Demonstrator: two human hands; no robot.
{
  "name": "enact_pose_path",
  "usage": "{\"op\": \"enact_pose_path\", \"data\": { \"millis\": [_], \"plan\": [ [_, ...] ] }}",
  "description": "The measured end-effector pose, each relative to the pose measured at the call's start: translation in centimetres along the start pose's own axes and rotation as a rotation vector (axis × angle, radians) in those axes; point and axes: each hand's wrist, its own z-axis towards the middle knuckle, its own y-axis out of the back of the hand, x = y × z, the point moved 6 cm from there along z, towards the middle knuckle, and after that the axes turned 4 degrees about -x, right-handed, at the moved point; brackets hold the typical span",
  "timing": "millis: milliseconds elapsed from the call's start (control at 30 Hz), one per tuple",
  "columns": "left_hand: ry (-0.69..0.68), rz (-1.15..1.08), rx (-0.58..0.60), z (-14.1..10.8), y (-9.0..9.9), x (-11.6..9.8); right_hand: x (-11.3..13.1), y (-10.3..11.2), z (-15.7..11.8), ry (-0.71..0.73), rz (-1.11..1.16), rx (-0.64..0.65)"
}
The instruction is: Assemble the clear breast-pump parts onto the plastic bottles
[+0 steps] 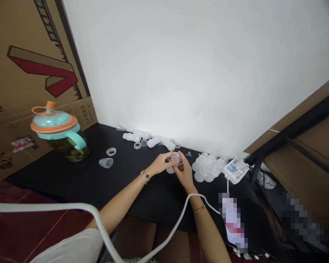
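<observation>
A small translucent plastic bottle with a clear domed cap [176,157] is between my two hands, above the black table. My left hand [163,163] reaches in from the left, its fingers closed around the upper part. From the right, my right hand [185,172] grips the same bottle, thumb and fingers bent on its side. Just right of my right hand stands a cluster of several similar frosted bottles with clear caps [210,166]. Several white bottles [167,143] lie on their sides behind my hands. A small clear funnel-like piece [188,154] lies beyond my right hand.
At left stand a teal-and-orange lidded jug [57,128], a loose ring [111,151] and a clear cap [106,163]. A white box-shaped device [236,170] and a phone [233,223] are at right. A white cable [178,223] crosses in front. The white wall [194,73] borders the table.
</observation>
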Motion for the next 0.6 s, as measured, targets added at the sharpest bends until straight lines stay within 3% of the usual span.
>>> {"op": "enact_pose_path", "data": {
  "millis": [600],
  "plan": [
    [0.038,-0.055,0.040,0.28,0.25,0.29,-0.08,0.03,0.14,-0.005,0.043,0.036]
  ]
}}
